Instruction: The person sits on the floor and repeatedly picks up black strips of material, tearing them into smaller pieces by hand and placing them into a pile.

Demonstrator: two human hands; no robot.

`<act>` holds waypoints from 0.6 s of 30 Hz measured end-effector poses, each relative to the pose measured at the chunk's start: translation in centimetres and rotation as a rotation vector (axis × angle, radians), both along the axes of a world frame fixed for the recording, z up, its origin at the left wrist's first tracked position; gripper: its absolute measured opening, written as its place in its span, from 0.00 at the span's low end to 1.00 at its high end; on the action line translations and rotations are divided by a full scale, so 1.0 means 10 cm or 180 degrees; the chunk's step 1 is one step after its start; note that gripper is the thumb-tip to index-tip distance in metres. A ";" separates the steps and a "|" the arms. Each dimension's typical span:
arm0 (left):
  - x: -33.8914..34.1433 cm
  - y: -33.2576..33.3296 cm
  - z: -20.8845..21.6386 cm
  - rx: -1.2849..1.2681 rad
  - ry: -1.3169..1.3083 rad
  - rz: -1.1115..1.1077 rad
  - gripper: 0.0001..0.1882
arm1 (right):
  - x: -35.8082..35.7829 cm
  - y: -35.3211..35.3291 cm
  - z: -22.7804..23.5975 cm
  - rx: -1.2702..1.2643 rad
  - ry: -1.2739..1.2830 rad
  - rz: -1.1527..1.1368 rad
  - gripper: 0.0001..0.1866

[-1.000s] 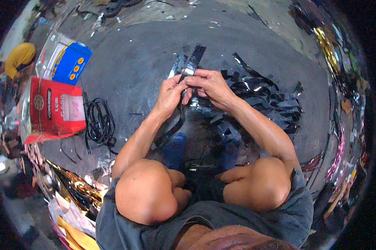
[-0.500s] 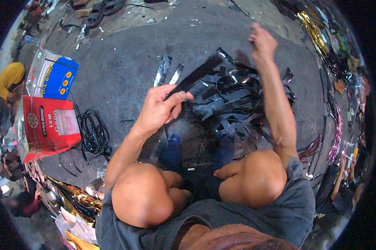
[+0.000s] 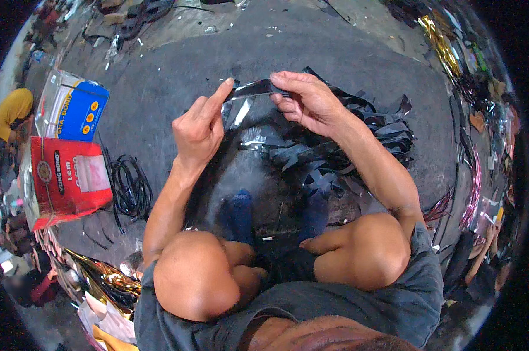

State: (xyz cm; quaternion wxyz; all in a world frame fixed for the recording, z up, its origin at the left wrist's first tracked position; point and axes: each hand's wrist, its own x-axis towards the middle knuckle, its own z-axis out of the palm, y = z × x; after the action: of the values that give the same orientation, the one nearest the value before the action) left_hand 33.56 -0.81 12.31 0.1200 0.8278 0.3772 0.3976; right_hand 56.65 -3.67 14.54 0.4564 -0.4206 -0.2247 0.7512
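A short length of glossy black strip (image 3: 252,89) is stretched between my two hands above the floor. My left hand (image 3: 200,128) pinches its left end, with the index finger pointing up along it. At the other end, my right hand (image 3: 308,104) grips the strip between thumb and fingers. Beneath and beyond my right forearm lies a loose pile of shiny black strips (image 3: 387,130), partly hidden by that arm. A separate pale-shining strip (image 3: 241,112) rests on the floor just below the held one.
To the left stand a red box (image 3: 65,181) and a blue-and-white box (image 3: 88,111). Beside the red one lies a coil of black cord (image 3: 129,186). Gold foil (image 3: 115,279) is at lower left, pink foil strips (image 3: 474,181) at right. A person in yellow (image 3: 12,114) is at far left.
My right hand has come down and left from far above the pile to meet the strip. My left hand has risen slightly, and the strip now spans between both hands.
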 end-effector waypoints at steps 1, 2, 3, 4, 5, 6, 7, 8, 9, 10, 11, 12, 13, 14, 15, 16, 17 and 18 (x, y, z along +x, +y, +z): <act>0.03 -0.01 0.03 0.0138 -0.0094 -0.0036 0.26 | 0.03 0.00 -0.02 0.0097 0.0041 0.0092 0.14; 0.09 -0.03 0.09 0.0266 -0.0178 -0.0056 0.27 | 0.02 -0.02 -0.01 0.0124 -0.0115 -0.0032 0.09; 0.11 -0.06 0.09 0.0311 -0.0221 0.0011 0.23 | 0.01 -0.04 -0.03 0.0297 -0.0540 -0.0075 0.09; 0.14 -0.08 0.08 0.0355 -0.0270 0.0063 0.20 | 0.01 -0.08 -0.06 0.0473 -0.0968 -0.0115 0.09; 0.20 -0.10 0.04 0.0381 -0.0334 0.0089 0.20 | 0.02 -0.13 -0.11 0.0632 -0.1402 -0.0169 0.10; 0.18 -0.20 0.00 0.0065 -0.0357 0.0023 0.18 | -0.07 -0.18 -0.12 0.0610 -0.1590 -0.0016 0.11; 0.19 -0.28 -0.06 -0.0253 -0.0389 -0.0041 0.18 | -0.14 -0.24 -0.15 0.0523 -0.1453 0.0158 0.13; 0.23 -0.36 -0.14 -0.1355 -0.0520 -0.0170 0.21 | -0.22 -0.30 -0.21 0.0544 -0.1278 0.0312 0.12; 0.30 -0.44 -0.29 -0.2471 -0.0687 -0.0311 0.24 | -0.28 -0.36 -0.28 0.0543 -0.1122 0.0458 0.12; 0.31 -0.49 -0.43 -0.2820 -0.1240 -0.0476 0.20 | -0.35 -0.39 -0.25 0.0352 -0.1026 0.0393 0.11; 0.35 -0.52 -0.44 -0.3048 -0.1553 -0.0622 0.19 | -0.33 -0.40 -0.27 0.0339 -0.0968 0.0386 0.11; 0.38 -0.54 -0.45 -0.3268 -0.1870 -0.0768 0.18 | -0.28 -0.41 -0.29 0.0327 -0.0909 0.0379 0.11; 0.38 -0.56 -0.46 -0.3480 -0.2190 -0.0916 0.17 | -0.24 -0.42 -0.33 0.0313 -0.0849 0.0371 0.11; 0.31 -0.56 -0.43 -0.3454 -0.1628 -0.1059 0.08 | -0.20 -0.44 -0.38 0.0386 -0.0879 0.0487 0.09; 0.26 -0.56 -0.46 -0.3479 -0.1898 -0.0961 0.07 | -0.14 -0.44 -0.39 0.0270 -0.0676 0.0222 0.09; 0.20 -0.53 -0.50 -0.3500 -0.2165 -0.0859 0.07 | -0.05 -0.43 -0.41 0.0149 -0.0471 -0.0043 0.08; 0.12 -0.49 -0.52 -0.3514 -0.2421 -0.0745 0.06 | 0.07 -0.41 -0.43 0.0026 -0.0254 -0.0307 0.08; -0.07 -0.37 -0.48 -0.3594 -0.3060 -0.0377 0.08 | 0.34 -0.33 -0.48 -0.0110 -0.0061 -0.0913 0.09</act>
State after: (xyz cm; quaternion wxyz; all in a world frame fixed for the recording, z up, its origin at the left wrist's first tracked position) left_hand 32.85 -4.47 7.51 0.7002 0.3938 0.3848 0.4544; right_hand 60.05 -6.96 9.76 0.5496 -0.4633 -0.1536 0.6780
